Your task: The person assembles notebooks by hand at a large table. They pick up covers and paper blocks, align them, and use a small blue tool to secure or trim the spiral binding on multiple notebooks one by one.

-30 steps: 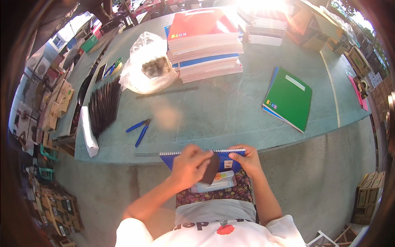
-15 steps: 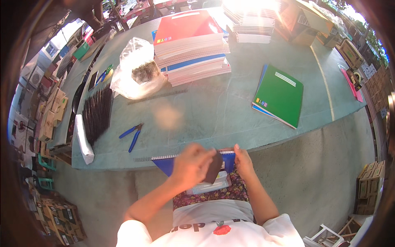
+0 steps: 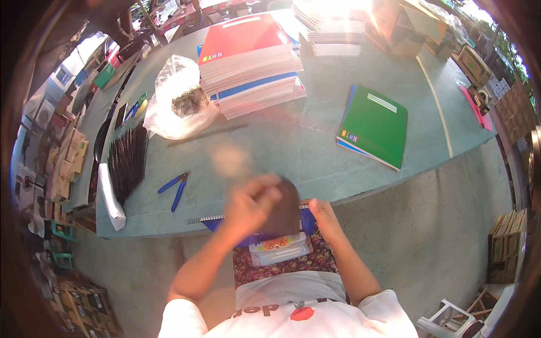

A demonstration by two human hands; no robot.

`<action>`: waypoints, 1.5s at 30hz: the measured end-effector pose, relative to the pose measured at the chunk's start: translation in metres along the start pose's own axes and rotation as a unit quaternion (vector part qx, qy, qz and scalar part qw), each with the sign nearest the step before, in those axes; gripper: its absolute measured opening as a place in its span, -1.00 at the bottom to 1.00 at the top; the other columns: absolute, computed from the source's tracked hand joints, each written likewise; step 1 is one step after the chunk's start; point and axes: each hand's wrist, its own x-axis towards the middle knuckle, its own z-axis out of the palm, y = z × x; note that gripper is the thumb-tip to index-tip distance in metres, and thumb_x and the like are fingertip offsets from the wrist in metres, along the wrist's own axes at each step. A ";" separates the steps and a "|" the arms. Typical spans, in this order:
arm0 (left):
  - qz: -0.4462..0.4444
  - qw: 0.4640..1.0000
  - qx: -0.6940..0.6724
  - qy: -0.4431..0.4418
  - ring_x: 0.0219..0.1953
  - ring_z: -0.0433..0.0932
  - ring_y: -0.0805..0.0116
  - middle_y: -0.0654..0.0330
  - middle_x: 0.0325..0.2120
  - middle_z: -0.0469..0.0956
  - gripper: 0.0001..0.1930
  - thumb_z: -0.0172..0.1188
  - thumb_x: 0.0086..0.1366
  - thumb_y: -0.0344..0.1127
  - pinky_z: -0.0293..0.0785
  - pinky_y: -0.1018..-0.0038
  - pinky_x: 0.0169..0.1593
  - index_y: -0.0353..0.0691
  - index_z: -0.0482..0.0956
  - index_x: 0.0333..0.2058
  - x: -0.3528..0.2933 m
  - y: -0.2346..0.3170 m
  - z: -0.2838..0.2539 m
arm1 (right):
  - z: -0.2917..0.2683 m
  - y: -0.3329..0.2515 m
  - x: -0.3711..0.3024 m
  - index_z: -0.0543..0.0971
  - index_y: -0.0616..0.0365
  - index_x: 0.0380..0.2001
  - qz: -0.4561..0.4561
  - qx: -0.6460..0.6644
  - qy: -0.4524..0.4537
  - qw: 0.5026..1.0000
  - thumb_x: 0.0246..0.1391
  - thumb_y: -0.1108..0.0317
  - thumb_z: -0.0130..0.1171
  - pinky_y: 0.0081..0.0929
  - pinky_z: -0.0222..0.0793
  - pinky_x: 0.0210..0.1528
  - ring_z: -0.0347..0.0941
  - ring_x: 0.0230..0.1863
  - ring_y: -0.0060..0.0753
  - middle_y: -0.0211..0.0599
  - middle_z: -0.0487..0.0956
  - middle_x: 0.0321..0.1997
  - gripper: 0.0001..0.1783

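Note:
At the table's near edge, a blue notebook [image 3: 307, 221] lies with its row of punched holes facing away from me. A wire coil [image 3: 193, 221] sticks out past its left end. My left hand [image 3: 252, 204], smeared by motion, is closed on a dark brown flat piece [image 3: 286, 207] with a rounded top, held upright over the notebook. That piece hides the middle of the notebook. My right hand [image 3: 326, 217] grips the notebook's right end, thumb on top. Below, a clear pouch [image 3: 278, 251] printed with an animal rests on my lap.
Blue-handled cutters [image 3: 176, 190] lie left of the notebook, near a bundle of black coils [image 3: 127, 160]. A loose coil [image 3: 207, 135] lies by a plastic bag [image 3: 180, 107]. Behind stands a notebook stack [image 3: 253, 70]; green-covered notebooks [image 3: 373, 127] lie right.
My left hand has risen slightly, lifting the brown piece from hanging low to standing upright. More of the pouch shows. My right hand stays on the notebook's end.

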 end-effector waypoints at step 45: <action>0.124 0.966 0.105 -0.200 -0.35 0.40 0.08 0.08 -0.44 0.46 -0.84 0.23 -0.08 -0.44 0.31 0.23 -0.27 -0.23 0.48 -0.45 -0.004 -0.016 0.046 | 0.004 -0.004 -0.011 0.53 0.20 -0.37 -0.160 -0.390 0.073 0.904 -0.04 0.46 0.10 -0.36 0.28 -0.53 0.38 -0.59 -0.06 0.00 0.47 -0.56 -0.87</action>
